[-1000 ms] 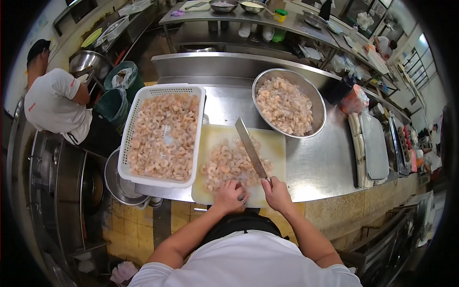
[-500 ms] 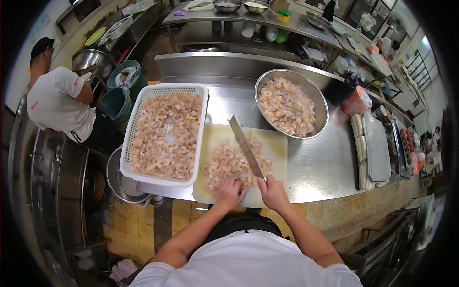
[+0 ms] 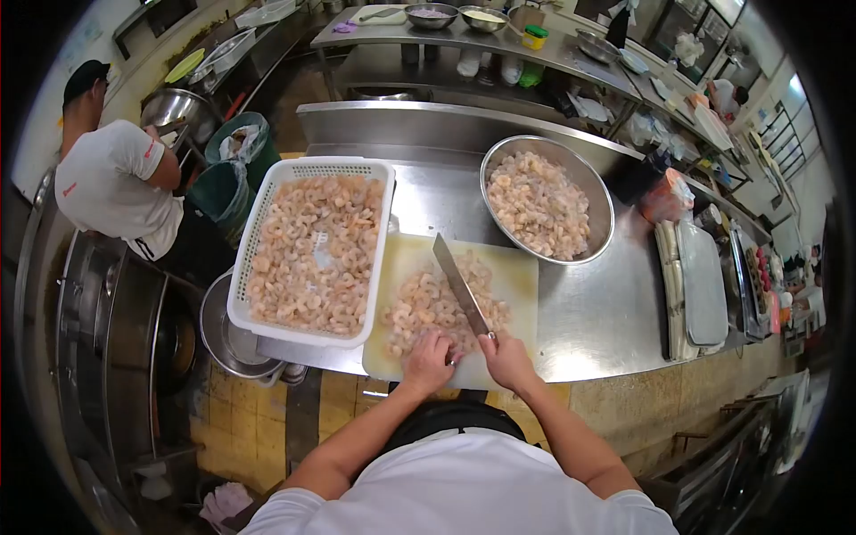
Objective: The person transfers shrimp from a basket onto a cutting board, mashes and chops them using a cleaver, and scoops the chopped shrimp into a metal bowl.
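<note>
Clock directions: 12 o'clock points away from the person, across the counter (image 3: 615, 308).

Right hand (image 3: 508, 358): closed round the handle of the knife (image 3: 461, 285); blade aimed at 11 o'clock, slanting over the shrimp (image 3: 417, 308), its tip near the board's far edge. Contact between blade and shrimp: cannot be told.

Left hand (image 3: 429, 363): fingers bent, set at the near edge of the shrimp, at the right hand's 9 o'clock and apart from it. Whether it grips any piece cannot be told.

Shrimp: loose, curled, pale pink pieces, heaped on the board (image 3: 522, 259). The heap runs from 11 to 1 o'clock of the left hand, nearest pieces just beside its fingers; from the right hand it lies at 10 to 11 o'clock.

Tray (image 3: 382, 232): white, perforated rim, at 10 to 11 o'clock of the left hand, bearing more shrimp.

Bowl (image 3: 604, 218): metal, round, between 12 and 1 o'clock of the right hand, filled with shrimp.

Lid (image 3: 702, 285): grey, flat, at 2 o'clock of the right hand, well apart.
</note>
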`<state>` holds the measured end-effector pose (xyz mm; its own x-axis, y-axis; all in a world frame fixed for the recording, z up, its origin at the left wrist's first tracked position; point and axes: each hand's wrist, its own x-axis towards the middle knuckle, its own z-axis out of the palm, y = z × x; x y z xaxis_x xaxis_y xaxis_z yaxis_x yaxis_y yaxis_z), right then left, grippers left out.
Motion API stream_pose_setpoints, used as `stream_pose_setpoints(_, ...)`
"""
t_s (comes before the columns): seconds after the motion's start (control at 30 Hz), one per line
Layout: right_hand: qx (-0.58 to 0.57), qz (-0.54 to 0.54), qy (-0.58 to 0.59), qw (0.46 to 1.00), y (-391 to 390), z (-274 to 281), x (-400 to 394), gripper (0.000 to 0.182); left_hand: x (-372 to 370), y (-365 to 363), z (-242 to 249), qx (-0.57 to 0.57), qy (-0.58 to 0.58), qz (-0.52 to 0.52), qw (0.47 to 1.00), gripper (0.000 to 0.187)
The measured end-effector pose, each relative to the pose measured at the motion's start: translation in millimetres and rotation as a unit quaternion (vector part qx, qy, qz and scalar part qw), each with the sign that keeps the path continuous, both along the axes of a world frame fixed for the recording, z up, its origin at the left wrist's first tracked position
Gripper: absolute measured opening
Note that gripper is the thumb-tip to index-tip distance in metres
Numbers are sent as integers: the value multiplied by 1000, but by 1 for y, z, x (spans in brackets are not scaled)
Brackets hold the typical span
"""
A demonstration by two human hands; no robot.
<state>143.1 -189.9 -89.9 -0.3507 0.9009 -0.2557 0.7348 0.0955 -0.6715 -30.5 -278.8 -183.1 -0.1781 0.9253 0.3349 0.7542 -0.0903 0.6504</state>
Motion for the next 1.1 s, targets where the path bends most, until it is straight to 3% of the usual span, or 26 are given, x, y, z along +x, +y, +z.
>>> stream_pose_setpoints(0.2,-14,-1,52,999,-11,52,-10,45,0,-1,0,7,5,19,1000,34)
stream_pose_setpoints(0.27,43,30,8,999,-11,-6,-6,42,-1,0,-1,18,12,15,1000,33)
stream_pose_setpoints(0.3,74,45,-14,996,-10,-8,-10,41,-1,2,0,26,15,13,999,33)
stream_pose_setpoints(0.37,26,24,7,999,-2,-5,-2,41,-2,4,-2,19,14,10,1000,32)
stream_pose_setpoints(0.5,-19,-9,48,999,-7,42,-5,43,1,0,0,15,-4,17,1000,27)
stream_pose_setpoints(0.6,3,-3,45,999,-8,25,-7,44,0,-1,-1,0,8,16,1000,26)
stream_pose_setpoints(0.67,44,24,-2,999,-7,-16,-1,42,0,0,-4,-4,-7,8,1000,25)
stream_pose_setpoints(0.9,-25,5,47,999,-5,45,-10,41,-4,2,-4,39,-72,1,997,25)
stream_pose_setpoints(1.0,66,28,60,996,-15,17,-18,42,-16,4,1,16,-93,12,995,26)
stream_pose_setpoints(1.07,57,37,27,997,-15,-30,-17,41,-26,6,15,10,-27,54,998,29)
stream_pose_setpoints(1.1,54,43,11,998,-13,-26,-24,40,-30,9,20,8,6,77,997,30)
